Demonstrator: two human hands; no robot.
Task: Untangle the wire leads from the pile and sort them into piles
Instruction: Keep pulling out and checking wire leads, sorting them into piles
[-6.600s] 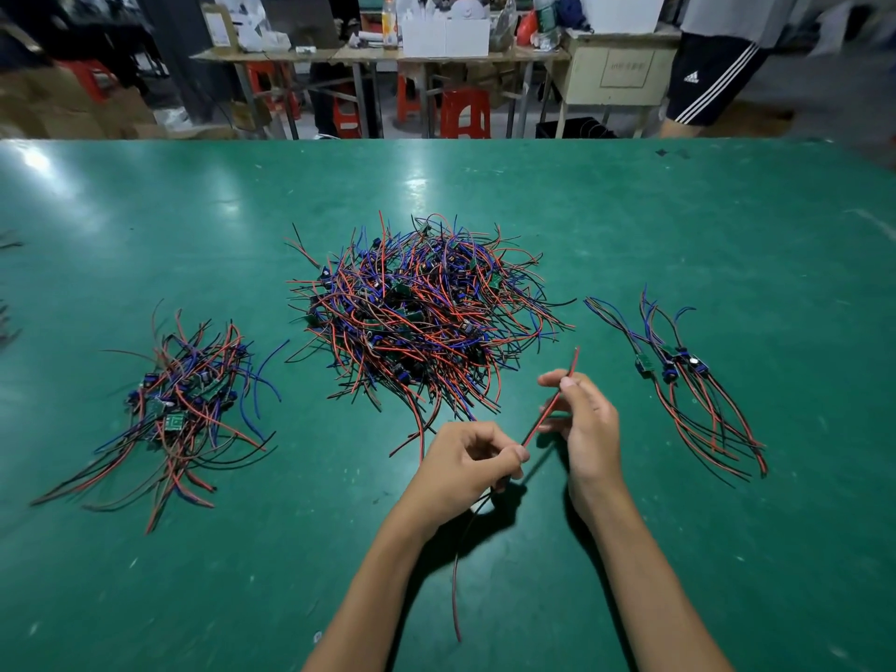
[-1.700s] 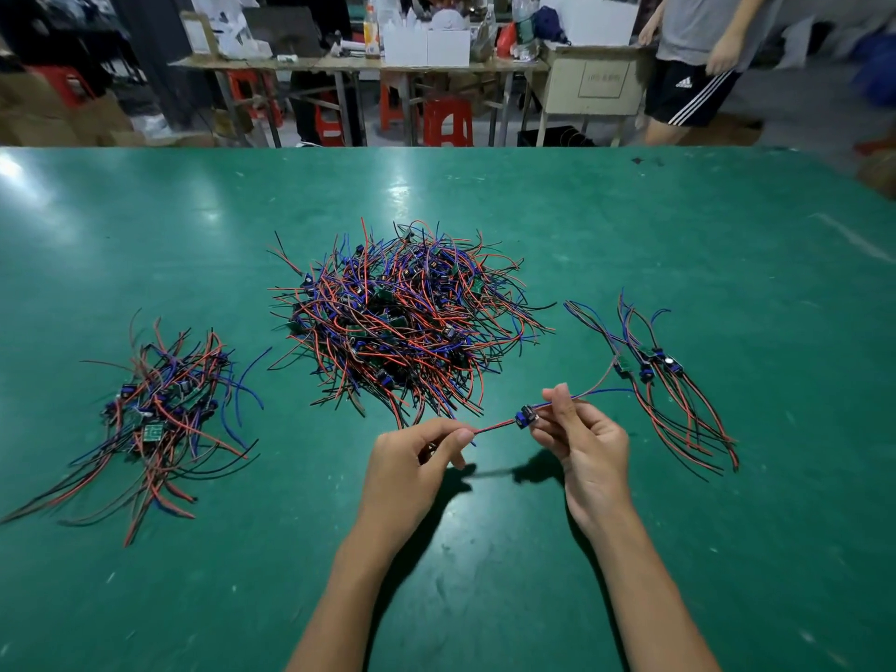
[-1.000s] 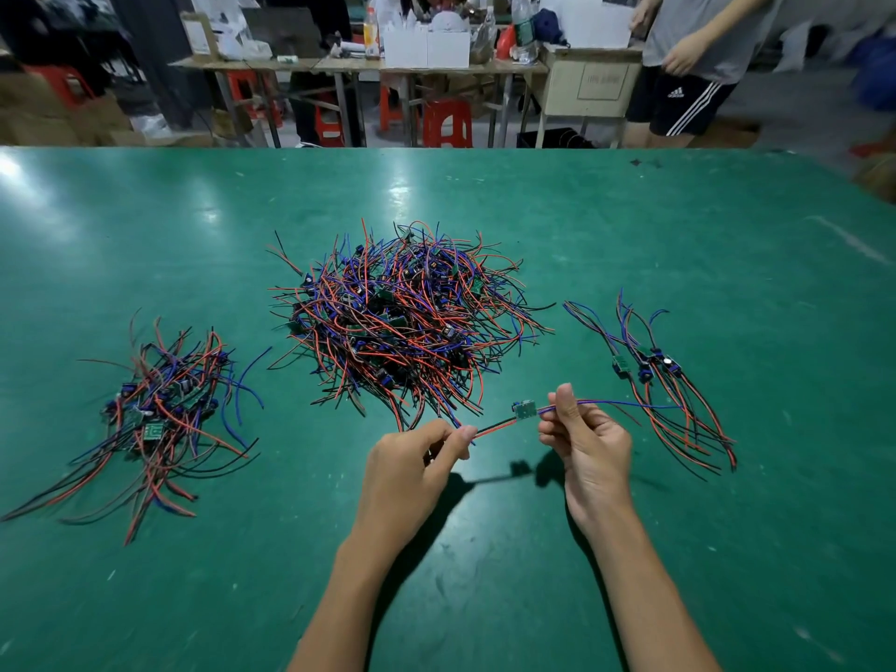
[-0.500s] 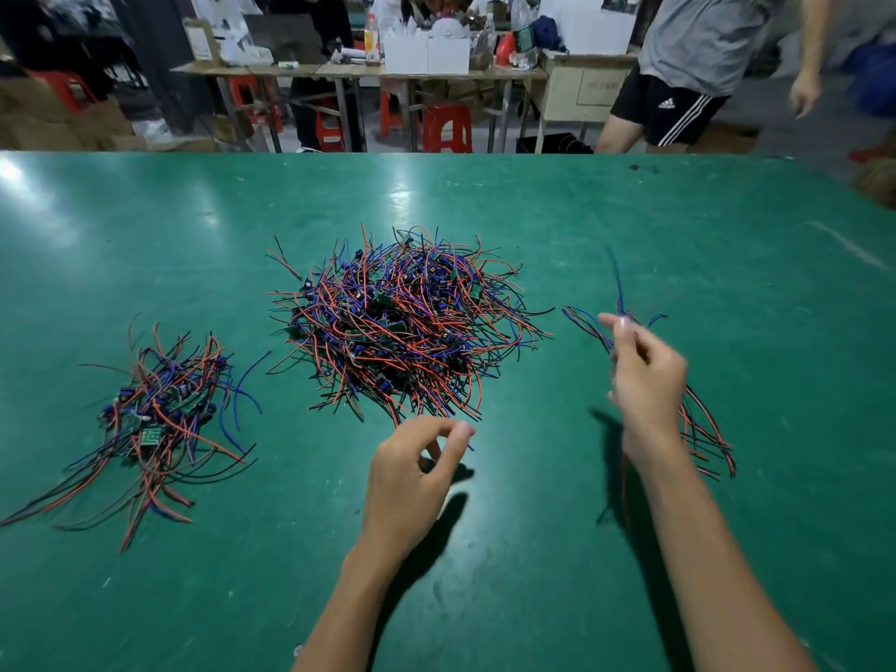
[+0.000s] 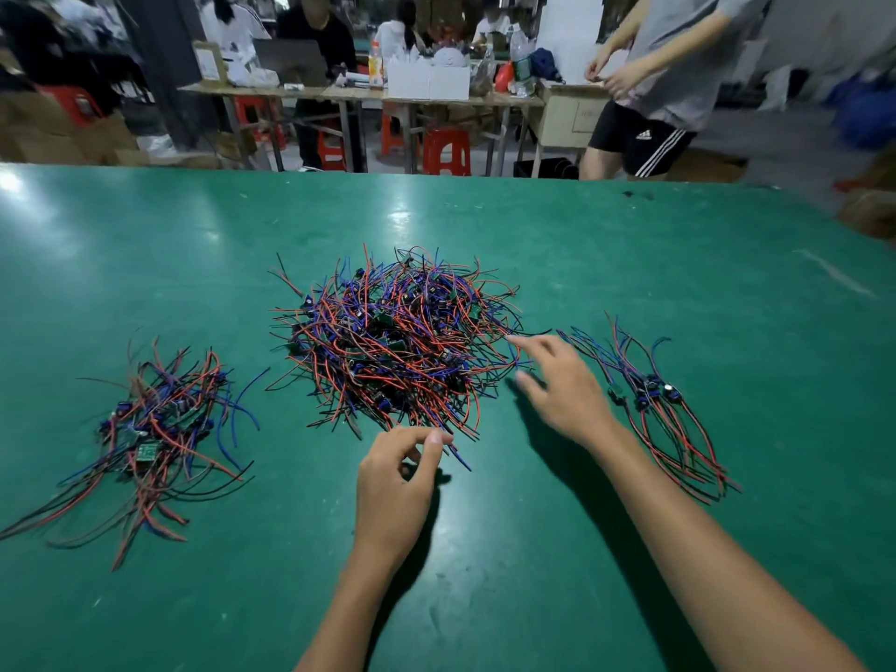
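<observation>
I see my two forearms bare right down to the frame's lower edge, no sleeves showing. My left hand (image 5: 395, 470) and right hand (image 5: 565, 388) wear no gloves, rings or watch.

We see bright overhead glare on the green table (image 5: 402, 220) (edges bowed, background blurred); hands cast soft shadows.

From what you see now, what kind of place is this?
Probably a small electronics assembly workshop: a green work table holds a tangled pile of wire leads with tiny circuit boards, and behind stand cluttered benches and red plastic stools.
</observation>
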